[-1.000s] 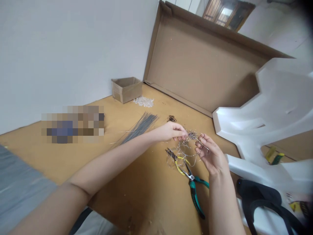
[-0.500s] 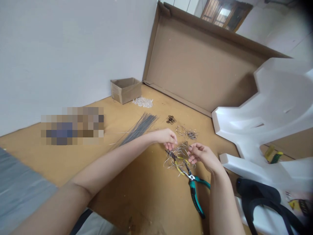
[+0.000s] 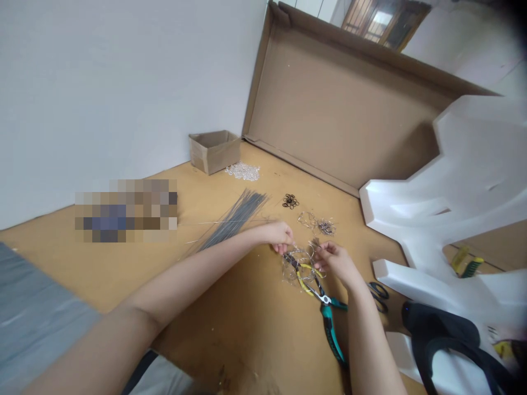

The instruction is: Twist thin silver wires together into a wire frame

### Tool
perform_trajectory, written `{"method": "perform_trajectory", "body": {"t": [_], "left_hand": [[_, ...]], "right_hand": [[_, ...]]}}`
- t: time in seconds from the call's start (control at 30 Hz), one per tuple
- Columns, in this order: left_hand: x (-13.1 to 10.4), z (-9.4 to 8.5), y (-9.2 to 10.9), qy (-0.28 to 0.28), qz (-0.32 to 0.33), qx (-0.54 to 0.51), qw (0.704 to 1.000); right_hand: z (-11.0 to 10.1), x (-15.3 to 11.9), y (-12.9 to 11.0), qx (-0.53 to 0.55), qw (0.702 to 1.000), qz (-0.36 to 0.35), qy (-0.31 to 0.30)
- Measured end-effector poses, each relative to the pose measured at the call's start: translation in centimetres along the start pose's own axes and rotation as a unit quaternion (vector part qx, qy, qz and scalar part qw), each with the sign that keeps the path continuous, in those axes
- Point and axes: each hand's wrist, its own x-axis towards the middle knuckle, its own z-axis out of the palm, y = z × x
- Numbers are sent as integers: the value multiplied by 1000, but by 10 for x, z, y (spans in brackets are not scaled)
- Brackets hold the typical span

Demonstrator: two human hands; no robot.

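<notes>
My left hand (image 3: pixel 281 237) is closed in a pinch on thin metal wire, and a long strand stretches out leftward past the wrist. Opposite it, a short gap away, my right hand (image 3: pixel 332 259) pinches thin wire between thumb and fingers. Loose silvery wire loops (image 3: pixel 293 274) lie tangled between and below the hands. Among them rest pliers with yellow handles (image 3: pixel 303 284), partly covered by wire. Teal-handled pliers (image 3: pixel 330 329) lie spread just below, one handle partly behind my right forearm. A bundle of straight grey wires (image 3: pixel 236 218) lies beyond my left forearm.
Black rings (image 3: pixel 290 201), a small wire heap (image 3: pixel 326 226) and clear small pieces (image 3: pixel 246 171) lie farther back. A small carton (image 3: pixel 209 156) and large cardboard tray (image 3: pixel 341 104) stand behind. Scissors (image 3: pixel 379 296), a white moulded piece (image 3: pixel 473 148) and a black strapped device (image 3: pixel 440 321) are rightward.
My right hand has shifted slightly left, closer to my left hand, uncovering the scissors. The wire loops between the hands have changed shape. The view has shifted a little.
</notes>
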Motion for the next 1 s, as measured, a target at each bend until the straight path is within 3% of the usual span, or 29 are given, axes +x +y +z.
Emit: {"method": "perform_trajectory", "body": {"t": [0.13, 0.3, 0.47, 0.53, 0.7, 0.8, 1.0], "left_hand": [[0, -2, -2, 3, 14, 20, 1000], [-5, -1, 2, -4, 47, 40, 998], [-18, 2, 17, -30, 86, 68, 994], [-24, 2, 24, -50, 101, 76, 991], [-37, -1, 35, -116, 120, 98, 981], [-36, 0, 33, -135, 144, 131, 972], [-16, 7, 13, -110, 156, 166, 967]], "right_hand": [[-4, 0, -2, -47, 998, -31, 38], [-8, -11, -22, -77, 991, -77, 75], [-11, -24, -39, -78, 990, -99, 68], [-13, -28, -42, -58, 992, -102, 38], [-11, -32, -43, 51, 992, -60, -103], [-6, -32, -42, 68, 988, -39, -136], [-2, -26, -37, 132, 975, -25, -175]]}}
